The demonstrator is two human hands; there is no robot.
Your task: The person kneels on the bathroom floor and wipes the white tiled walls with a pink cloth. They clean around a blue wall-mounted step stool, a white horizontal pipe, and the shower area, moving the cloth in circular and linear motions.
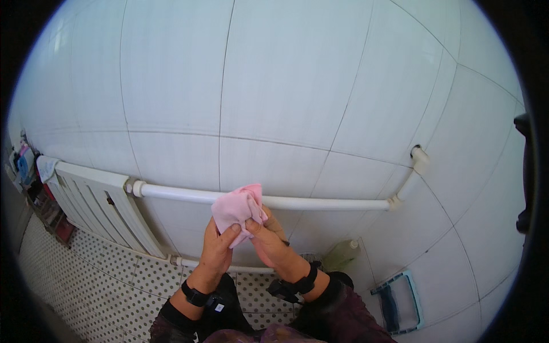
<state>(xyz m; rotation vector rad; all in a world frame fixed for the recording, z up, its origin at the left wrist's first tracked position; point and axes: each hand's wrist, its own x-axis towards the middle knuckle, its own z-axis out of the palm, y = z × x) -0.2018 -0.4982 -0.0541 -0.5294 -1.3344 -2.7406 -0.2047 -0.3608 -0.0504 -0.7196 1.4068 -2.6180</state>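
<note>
A folded pink cloth [238, 209] is held up in front of me, its folds bunched between both hands. My left hand [218, 246] grips its lower left side, the thumb pressed on the front. On the lower right, my right hand [269, 240] holds it with the thumb on top and the fingers behind. Beyond the cloth runs a white pipe [326, 203] along the tiled wall; whether the cloth touches it I cannot tell. Each wrist wears a black strap with a small device.
A white radiator [98, 206] stands at the left, with a cloth [47, 168] over its far end. Farther left is a shelf rack [53, 214] with bottles. A plastic bottle [341, 256] and a light-blue frame [412, 300] are low on the right. The floor [103, 274] has dotted tiles.
</note>
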